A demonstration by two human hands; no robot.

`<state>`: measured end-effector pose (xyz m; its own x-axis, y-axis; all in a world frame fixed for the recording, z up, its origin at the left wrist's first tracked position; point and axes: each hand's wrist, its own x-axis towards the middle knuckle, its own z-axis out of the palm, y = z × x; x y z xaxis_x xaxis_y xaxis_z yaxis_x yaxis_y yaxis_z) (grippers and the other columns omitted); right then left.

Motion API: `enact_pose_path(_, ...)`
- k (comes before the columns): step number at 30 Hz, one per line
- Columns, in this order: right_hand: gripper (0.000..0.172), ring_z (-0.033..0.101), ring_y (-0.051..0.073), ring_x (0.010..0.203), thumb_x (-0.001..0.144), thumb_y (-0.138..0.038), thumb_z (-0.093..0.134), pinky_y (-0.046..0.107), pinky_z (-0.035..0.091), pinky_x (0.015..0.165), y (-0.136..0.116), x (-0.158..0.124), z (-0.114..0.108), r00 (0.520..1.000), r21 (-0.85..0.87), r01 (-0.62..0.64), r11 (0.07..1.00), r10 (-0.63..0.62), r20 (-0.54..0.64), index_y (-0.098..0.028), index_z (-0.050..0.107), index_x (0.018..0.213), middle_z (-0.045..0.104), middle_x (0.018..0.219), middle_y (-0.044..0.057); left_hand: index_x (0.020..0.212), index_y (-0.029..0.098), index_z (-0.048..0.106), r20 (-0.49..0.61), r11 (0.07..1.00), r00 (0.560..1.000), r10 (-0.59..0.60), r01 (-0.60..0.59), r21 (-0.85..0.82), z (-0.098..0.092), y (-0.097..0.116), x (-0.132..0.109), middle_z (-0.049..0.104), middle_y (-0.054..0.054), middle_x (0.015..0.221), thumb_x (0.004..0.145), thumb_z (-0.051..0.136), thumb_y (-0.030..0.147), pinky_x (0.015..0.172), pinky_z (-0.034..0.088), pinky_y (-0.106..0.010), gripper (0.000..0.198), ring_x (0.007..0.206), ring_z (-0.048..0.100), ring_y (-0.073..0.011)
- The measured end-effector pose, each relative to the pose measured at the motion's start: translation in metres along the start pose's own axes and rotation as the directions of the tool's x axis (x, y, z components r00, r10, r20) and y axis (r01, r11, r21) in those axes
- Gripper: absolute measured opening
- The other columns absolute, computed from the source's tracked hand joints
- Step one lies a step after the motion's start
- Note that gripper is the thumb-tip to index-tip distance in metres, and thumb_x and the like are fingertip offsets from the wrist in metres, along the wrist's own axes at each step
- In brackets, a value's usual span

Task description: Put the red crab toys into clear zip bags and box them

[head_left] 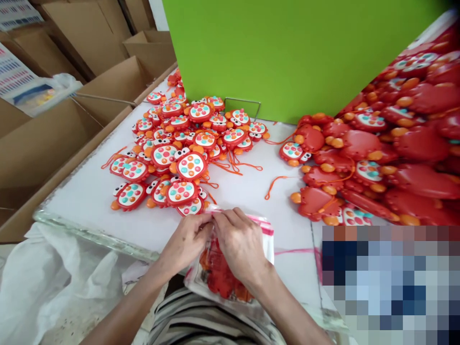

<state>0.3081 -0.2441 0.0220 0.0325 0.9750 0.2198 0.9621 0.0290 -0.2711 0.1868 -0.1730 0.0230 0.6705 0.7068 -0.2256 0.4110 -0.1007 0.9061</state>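
My left hand (187,239) and my right hand (239,242) meet at the top edge of a clear plastic bag (268,239) with a pink strip. Both pinch that edge with closed fingers. Inside the bag lies a red crab-shaped toy (219,278), partly hidden under my right hand. The bag rests at the near edge of the white table (86,196). Just beyond my hands lies a pile of red crab toys (179,153), face up, showing coloured buttons and orange cords.
A larger heap of red crab toys (391,143), mostly face down, fills the right side. A green board (287,52) stands behind. Cardboard boxes (46,139) line the left edge. A white plastic sack (46,282) hangs at lower left. A blurred patch covers the lower right.
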Motion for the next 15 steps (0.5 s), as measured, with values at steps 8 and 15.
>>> enact_pose_path(8,0.014,0.055,0.019,0.074,0.088,-0.014,0.053,0.03,0.038,0.06,0.002,0.002,0.002,0.999,0.053,-0.033,0.998,0.033,0.017,-0.019,0.06,0.078,0.064,0.077,0.002,0.081,0.014,0.066,-0.009,0.995,1.0,-0.018,0.018,0.094,0.003,-0.002,-0.004,0.062,-0.001,0.067,0.081,0.043,0.018,0.065,0.044,-0.025,0.023,0.07,0.057,-0.0184)
enact_pose_path(15,0.015,0.057,0.016,0.071,0.084,-0.014,0.055,0.025,0.039,0.062,0.017,0.001,0.001,0.983,0.281,-0.17,0.945,0.181,-0.013,-0.02,0.063,0.074,0.065,0.071,0.0,0.089,0.015,0.068,-0.045,0.987,0.997,-0.069,0.075,0.14,0.004,-0.005,-0.006,0.07,-0.004,0.08,0.084,0.047,0.025,0.071,0.048,-0.027,0.024,0.08,0.064,-0.0204)
